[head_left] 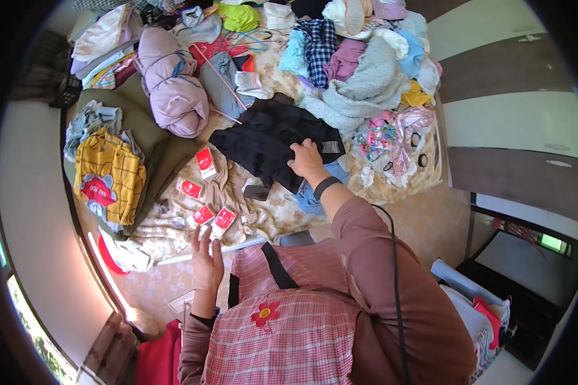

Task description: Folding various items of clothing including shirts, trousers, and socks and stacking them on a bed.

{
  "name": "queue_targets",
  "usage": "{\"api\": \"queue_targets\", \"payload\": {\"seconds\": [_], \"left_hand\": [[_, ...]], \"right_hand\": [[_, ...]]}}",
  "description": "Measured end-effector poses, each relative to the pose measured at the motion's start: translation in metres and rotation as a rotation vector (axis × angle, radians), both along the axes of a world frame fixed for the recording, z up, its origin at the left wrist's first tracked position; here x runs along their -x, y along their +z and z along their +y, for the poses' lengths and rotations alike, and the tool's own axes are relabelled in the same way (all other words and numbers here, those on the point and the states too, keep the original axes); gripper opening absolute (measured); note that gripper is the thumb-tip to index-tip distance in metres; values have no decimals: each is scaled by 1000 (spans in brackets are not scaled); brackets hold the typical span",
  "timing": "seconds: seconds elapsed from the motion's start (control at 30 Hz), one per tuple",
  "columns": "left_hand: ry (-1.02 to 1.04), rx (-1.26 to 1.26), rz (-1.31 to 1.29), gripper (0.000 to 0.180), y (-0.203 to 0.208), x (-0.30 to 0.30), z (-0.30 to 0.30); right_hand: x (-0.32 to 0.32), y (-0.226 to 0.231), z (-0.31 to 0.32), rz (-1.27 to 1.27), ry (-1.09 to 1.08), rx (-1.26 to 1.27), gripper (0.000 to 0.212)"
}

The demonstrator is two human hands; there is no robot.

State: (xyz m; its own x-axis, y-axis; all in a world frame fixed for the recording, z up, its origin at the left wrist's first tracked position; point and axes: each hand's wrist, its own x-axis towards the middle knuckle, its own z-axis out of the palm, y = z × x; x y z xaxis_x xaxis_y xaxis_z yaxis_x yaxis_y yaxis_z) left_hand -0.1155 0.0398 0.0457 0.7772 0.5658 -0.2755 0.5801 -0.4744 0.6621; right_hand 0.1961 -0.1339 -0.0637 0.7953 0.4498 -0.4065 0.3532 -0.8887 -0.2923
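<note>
A black garment (pixel 270 138) is seen spread out just above the middle of the frame, on a bed (pixel 282 215) covered with a beige patterned sheet. The right hand (pixel 306 160) is laid on the garment's lower right edge, palm down, with its fingers (pixel 297 151) pointed toward the upper left and pressed flat on the cloth; whether the cloth is pinched between them cannot be told, but they appear nearly flat rather than closed. From those fingers the bulk of the garment lies up and to the left, its long axis running from lower right toward upper left. A blue piece of clothing (pixel 311 196) is partly covered beneath the wrist.

The left hand (pixel 207 256) is held lower in the frame, left of centre, at the near edge of the bed, fingers loosely spread and nothing gripped. Its fingertips are just beside the lowest of several small red-and-white packets (pixel 223 219), which are scattered in a line running up toward the garment. The right hand is therefore the one in contact with the black garment, and the left is well apart from it.

A yellow checked shirt (pixel 109 173) lies at the left, a rolled lilac bundle (pixel 173 90) at the upper left, and a mixed heap of clothes (pixel 366 64) fills the upper right.
</note>
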Motion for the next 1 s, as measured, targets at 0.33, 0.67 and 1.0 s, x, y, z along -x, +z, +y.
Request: {"api": "queue_targets", "payload": {"seconds": [0.33, 0.67, 1.0], "left_hand": [[-120, -65, -217, 21, 77, -110, -5], [-447, -63, -763, 85, 185, -220, -33], [-315, -488, -856, 91, 148, -144, -52]], "right_hand": [[-33, 126, -13, 107, 112, -857, 38], [-35, 345, 12, 521, 112, -1296, 21], [-24, 471, 7, 851, -132, -1615, 24]]}}
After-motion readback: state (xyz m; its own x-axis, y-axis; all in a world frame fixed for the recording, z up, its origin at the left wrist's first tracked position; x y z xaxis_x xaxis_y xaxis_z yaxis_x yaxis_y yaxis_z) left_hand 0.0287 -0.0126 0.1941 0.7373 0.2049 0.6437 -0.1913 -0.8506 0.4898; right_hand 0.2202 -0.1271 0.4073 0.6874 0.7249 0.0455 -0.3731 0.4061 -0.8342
